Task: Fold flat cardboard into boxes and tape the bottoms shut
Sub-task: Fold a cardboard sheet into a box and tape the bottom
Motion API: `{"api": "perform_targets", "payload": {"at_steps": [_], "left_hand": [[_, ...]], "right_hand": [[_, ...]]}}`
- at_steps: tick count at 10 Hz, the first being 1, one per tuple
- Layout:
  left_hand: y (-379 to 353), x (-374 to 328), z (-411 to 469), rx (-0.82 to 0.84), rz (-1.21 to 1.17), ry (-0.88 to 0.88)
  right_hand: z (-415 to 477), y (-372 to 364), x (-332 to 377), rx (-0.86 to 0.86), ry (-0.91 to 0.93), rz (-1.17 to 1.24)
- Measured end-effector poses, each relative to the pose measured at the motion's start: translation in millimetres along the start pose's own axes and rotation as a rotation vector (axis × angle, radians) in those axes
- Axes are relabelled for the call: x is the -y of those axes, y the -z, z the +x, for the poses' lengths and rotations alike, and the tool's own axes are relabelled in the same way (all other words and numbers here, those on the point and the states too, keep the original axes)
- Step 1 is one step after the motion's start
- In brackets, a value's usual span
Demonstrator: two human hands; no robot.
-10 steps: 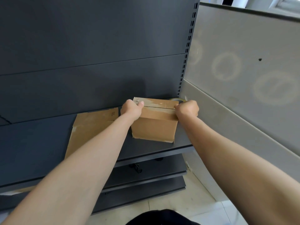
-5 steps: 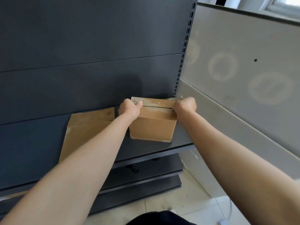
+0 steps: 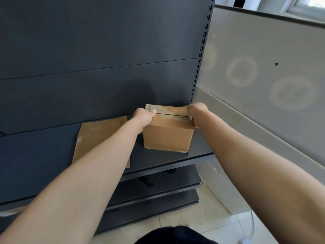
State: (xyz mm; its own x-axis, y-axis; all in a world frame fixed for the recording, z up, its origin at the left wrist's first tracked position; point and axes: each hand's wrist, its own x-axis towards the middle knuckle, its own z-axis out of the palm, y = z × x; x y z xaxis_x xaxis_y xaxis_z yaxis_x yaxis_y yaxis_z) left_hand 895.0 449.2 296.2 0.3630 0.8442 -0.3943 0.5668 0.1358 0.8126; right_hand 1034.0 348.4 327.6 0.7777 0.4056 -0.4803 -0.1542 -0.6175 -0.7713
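Observation:
A small brown cardboard box (image 3: 167,138) stands on the dark shelf (image 3: 44,164), with its closed flaps facing up. A strip of clear tape (image 3: 168,115) runs along the top seam. My left hand (image 3: 143,117) grips the box's top left corner, thumb on the flap. My right hand (image 3: 198,113) is curled at the top right corner, over the end of the seam. A sliver of a tape roll (image 3: 185,106) shows behind its knuckles; the rest is hidden. A flat piece of cardboard (image 3: 98,136) lies on the shelf left of the box, partly under my left forearm.
The shelf's dark back panel rises right behind the box. A slotted upright (image 3: 198,67) marks the shelf's right end, and beyond it stands a grey partition wall (image 3: 263,85). Two lower shelves (image 3: 158,189) jut out below. A white cable (image 3: 252,224) lies on the tiled floor.
Both hands keep their places on the box's top corners. The tape roll behind my right hand shows less than one second ago. The view has shifted slightly.

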Motion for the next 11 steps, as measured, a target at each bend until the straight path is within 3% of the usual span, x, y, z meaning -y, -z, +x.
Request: {"api": "perform_targets", "payload": {"at_steps": [1,4,5,6,9,11], "left_hand": [[4,5,-2,-0.001,-0.087,0.034],[33,-1,-15,-0.318,-0.344,0.036],[39,-2,-14,-0.313,-0.321,-0.018],[41,7,-18,-0.186,-0.299,-0.015],[44,53,-23,-0.186,-0.284,-0.025],[54,65,-24,0.040,-0.403,0.112]], "right_hand": [[-14,3,10,0.142,0.063,-0.061],[-11,-2,28,-0.068,0.169,0.087],[-10,-9,26,-0.023,0.163,0.148],[-10,-13,17,-0.023,0.147,0.240],[-22,-35,-21,0.211,-0.028,0.524],[-15,-46,-39,0.256,-0.062,0.523]]}}
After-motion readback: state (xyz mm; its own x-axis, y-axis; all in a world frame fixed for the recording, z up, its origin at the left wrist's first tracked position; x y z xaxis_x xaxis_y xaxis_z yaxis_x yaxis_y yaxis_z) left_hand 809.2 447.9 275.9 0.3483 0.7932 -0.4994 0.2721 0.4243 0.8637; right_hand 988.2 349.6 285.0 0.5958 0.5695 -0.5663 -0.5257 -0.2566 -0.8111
